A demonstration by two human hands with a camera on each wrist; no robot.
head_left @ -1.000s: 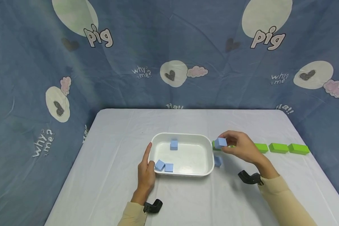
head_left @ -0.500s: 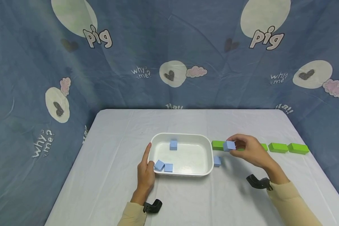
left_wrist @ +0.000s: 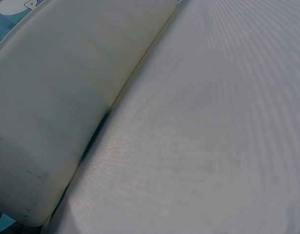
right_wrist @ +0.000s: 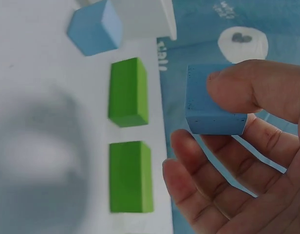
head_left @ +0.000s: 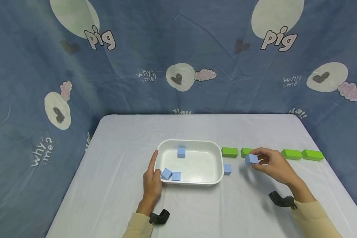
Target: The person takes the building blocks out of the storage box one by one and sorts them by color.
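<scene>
- Your right hand (head_left: 275,166) pinches a blue cube (head_left: 251,159), thumb over one face and fingers round the other side, as the right wrist view shows.
- You have that cube raised over the white table (head_left: 196,211), right of centre in the head view, on the near side of a row of green blocks (head_left: 229,152).
- Your left hand (head_left: 152,185) touches the left end of the white tray (head_left: 199,165), index finger straight along it, thumb at the rim.
- Your tray sits below the middle of the frame with three small cubes (head_left: 181,152) inside: one near the far wall, two in the lower left corner.
- Just beside the tray's right end you see a loose cube (head_left: 227,169) on the table.
- Four green blocks show, running towards the right edge; your right hand covers part of the row.
- Blue patterned cloth (head_left: 131,92) fills the upper frame.
</scene>
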